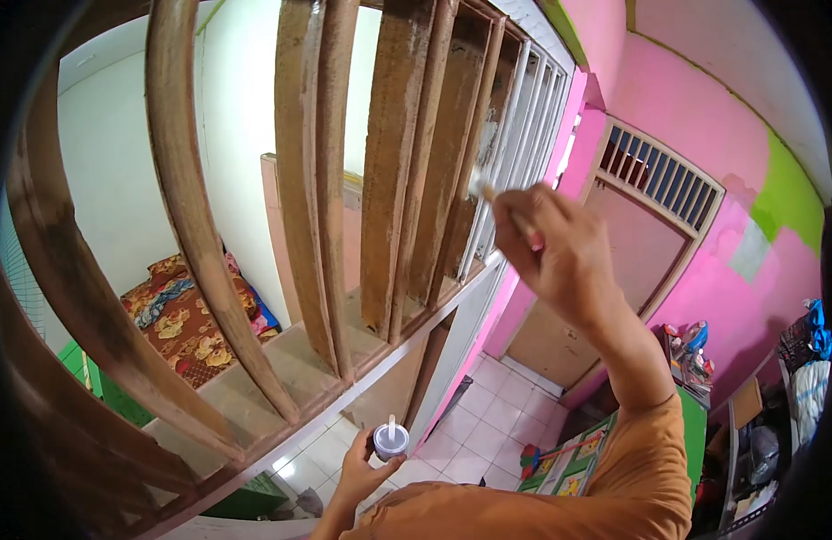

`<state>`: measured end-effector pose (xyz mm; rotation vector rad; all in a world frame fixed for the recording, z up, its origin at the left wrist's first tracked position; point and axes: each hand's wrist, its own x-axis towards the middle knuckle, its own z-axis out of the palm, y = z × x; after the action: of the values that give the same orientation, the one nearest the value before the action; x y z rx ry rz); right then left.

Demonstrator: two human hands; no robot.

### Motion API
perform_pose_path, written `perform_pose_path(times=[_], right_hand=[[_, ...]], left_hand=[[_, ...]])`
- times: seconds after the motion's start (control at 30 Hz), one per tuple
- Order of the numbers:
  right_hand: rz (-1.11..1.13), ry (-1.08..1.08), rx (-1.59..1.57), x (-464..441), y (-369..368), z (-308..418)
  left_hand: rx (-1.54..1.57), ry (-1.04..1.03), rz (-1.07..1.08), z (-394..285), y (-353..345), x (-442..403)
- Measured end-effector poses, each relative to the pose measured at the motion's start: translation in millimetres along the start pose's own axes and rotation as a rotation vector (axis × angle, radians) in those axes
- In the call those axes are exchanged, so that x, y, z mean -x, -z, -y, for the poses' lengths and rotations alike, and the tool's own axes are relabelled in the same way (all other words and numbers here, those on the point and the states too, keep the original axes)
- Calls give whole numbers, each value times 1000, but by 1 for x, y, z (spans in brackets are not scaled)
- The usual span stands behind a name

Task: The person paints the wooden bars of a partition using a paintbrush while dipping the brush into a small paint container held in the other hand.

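Up by the white bars (504, 126), R hand (560, 247) fingers pinch a brush (487, 190); L hand (366, 468) fingers grip the cup (391, 442). Imo thin lengthwise strokes, catch drips asap.

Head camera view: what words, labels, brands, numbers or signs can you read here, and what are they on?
No text can be read anywhere in this view.
Small round cup in the left hand: no lettering visible.
Picture panels on the green cabinet: any print is too small to read.
Piled items on top: too small and blurred.
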<state>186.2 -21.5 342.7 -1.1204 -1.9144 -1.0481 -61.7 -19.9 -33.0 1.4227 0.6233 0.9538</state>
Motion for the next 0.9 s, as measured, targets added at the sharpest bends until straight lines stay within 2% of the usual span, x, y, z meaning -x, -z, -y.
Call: perform_pose_path(times=[0.1,0.2,0.3,0.4,0.5,0.6,0.7,0.77,0.87,0.9], right_hand=[[46,3,-8,-5,2,0],[-235,59,-11,-34,3,-17],[-249,28,31,-36,6,-22],[-33,51,-7,-12,5,-9],[51,5,7,-11,4,-6],[-220,89,10,-29,1,-32],[-268,73,7,-24,2,-31],[-41,-15,-60,-7,6,-20],[56,-84,-115,2,7,-15],[2,-77,-138,-3,8,-17]], left_hand=[[-14,29,2,2,0,0],[-19,10,13,2,4,1],[6,-8,31,1,5,0],[0,-16,21,-2,3,-3],[0,23,1,-2,1,-4],[-12,12,22,3,2,-6],[1,42,33,2,1,-9],[-18,4,16,4,-1,-9],[-27,-20,-27,8,-4,-9],[-29,-20,-27,6,-4,-9]])
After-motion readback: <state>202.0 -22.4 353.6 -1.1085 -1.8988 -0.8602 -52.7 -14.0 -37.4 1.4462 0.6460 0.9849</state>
